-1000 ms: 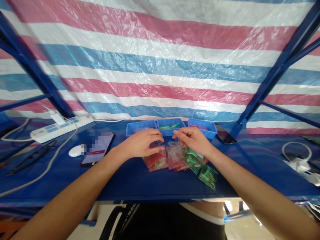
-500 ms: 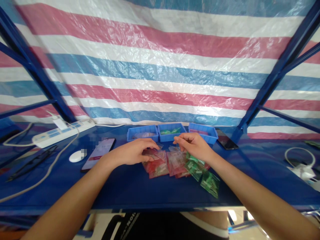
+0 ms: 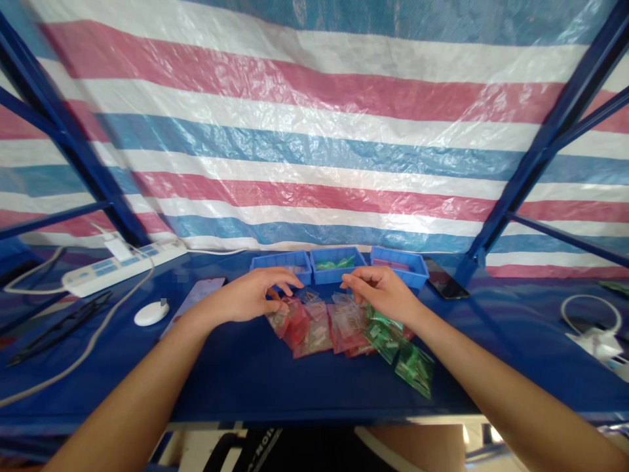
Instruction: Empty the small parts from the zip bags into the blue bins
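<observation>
A heap of small plastic packets lies on the blue table: red packets in the middle, green packets to the right, and a few clear ones at the back. My left hand hovers over the left end of the heap with curled fingers, its thumb and fingertips pinching a red packet that tilts up off the pile. My right hand is over the back right of the heap, fingertips pinched together near the clear packets; what they hold is hidden.
Three blue bins stand in a row behind the heap. A phone, a white puck, black tweezers and a power strip lie left. Another phone and a white cable lie right. Blue frame posts stand at both sides.
My left hand has drawn a little to the left and lifted a red packet off the pile's edge. My right hand has stayed in place, still pinched.
</observation>
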`<state>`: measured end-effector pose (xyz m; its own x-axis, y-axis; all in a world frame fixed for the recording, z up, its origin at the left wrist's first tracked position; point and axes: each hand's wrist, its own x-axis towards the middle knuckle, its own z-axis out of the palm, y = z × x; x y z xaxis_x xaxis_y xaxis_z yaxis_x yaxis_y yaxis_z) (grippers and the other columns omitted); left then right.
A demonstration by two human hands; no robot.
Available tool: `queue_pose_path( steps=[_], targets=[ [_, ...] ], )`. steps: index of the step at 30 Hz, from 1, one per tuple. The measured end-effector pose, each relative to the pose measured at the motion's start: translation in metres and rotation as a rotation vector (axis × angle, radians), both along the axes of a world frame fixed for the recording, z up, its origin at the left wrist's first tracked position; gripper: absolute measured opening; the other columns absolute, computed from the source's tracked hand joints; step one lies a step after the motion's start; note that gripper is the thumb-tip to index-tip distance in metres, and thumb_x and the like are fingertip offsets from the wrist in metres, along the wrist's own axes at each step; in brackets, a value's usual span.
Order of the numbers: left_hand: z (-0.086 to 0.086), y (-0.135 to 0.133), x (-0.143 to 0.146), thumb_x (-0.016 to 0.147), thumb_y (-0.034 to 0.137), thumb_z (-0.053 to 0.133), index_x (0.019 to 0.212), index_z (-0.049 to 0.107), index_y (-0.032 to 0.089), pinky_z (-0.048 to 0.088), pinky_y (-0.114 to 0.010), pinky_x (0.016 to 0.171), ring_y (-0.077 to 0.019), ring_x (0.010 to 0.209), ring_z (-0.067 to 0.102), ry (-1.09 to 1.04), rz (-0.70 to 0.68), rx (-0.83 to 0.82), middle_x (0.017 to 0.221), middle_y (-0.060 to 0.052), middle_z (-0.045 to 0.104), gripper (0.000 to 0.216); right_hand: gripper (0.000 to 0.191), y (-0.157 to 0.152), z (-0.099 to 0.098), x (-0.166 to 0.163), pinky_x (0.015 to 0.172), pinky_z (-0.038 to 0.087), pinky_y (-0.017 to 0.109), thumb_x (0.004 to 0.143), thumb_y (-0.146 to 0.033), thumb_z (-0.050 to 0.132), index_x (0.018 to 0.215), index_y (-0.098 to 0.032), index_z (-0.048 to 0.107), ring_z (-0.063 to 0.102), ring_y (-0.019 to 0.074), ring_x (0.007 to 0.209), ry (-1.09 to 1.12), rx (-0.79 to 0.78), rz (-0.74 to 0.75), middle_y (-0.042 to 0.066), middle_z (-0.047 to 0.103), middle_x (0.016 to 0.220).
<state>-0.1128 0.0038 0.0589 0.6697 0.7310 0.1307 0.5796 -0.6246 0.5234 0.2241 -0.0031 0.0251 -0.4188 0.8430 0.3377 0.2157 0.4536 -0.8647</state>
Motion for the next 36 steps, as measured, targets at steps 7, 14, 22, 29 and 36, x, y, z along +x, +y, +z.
queue_pose_path(
  steps=[7, 14, 22, 29, 36],
  targets=[
    [0.002, -0.007, -0.002, 0.088, 0.042, 0.080, 0.141, 0.069, 0.027, 0.065, -0.033, 0.088, -0.0268, 0.114, 0.076, 0.059, 0.065, -0.083, 0.137, -0.011, 0.073, 0.056, 0.050, -0.001, 0.002, -0.001, 0.060, 0.046, 0.031, 0.100, -0.066, 0.064, 0.081, -0.022, 0.076, 0.063, 0.0195, 0.063, -0.017, -0.003, -0.007, 0.003, 0.071, 0.068],
    [0.005, -0.010, 0.004, 0.083, 0.051, 0.082, 0.140, 0.070, 0.025, 0.062, -0.031, 0.082, -0.0256, 0.104, 0.075, 0.116, 0.127, -0.170, 0.136, -0.011, 0.074, 0.064, 0.051, -0.001, 0.003, -0.002, 0.063, 0.048, 0.029, 0.101, -0.063, 0.064, 0.073, -0.021, 0.071, 0.073, 0.0221, 0.076, -0.016, 0.026, 0.012, 0.004, 0.073, 0.071],
    [0.007, -0.011, 0.007, 0.085, 0.053, 0.079, 0.135, 0.073, 0.024, 0.055, -0.027, 0.071, -0.0209, 0.086, 0.072, 0.131, 0.103, -0.228, 0.113, -0.007, 0.080, 0.058, 0.047, -0.002, 0.006, 0.001, 0.062, 0.046, 0.030, 0.102, -0.060, 0.064, 0.077, -0.021, 0.074, 0.072, 0.0222, 0.077, -0.016, 0.021, -0.010, 0.003, 0.072, 0.070],
    [0.003, -0.009, 0.004, 0.090, 0.051, 0.076, 0.120, 0.078, 0.023, 0.051, -0.025, 0.073, -0.0205, 0.085, 0.073, 0.169, 0.070, -0.226, 0.100, -0.005, 0.080, 0.041, 0.046, -0.001, 0.003, 0.002, 0.061, 0.045, 0.030, 0.102, -0.061, 0.064, 0.084, -0.022, 0.078, 0.067, 0.0197, 0.068, -0.026, 0.037, -0.008, 0.002, 0.071, 0.069],
    [0.020, -0.015, 0.001, 0.095, 0.044, 0.074, 0.099, 0.079, 0.020, 0.052, -0.024, 0.082, -0.0191, 0.090, 0.070, 0.045, -0.024, -0.166, 0.102, -0.005, 0.076, 0.024, 0.045, 0.000, 0.003, 0.003, 0.059, 0.046, 0.030, 0.101, -0.064, 0.064, 0.095, -0.022, 0.082, 0.063, 0.0176, 0.062, -0.047, 0.021, -0.026, 0.001, 0.071, 0.070]
  ],
)
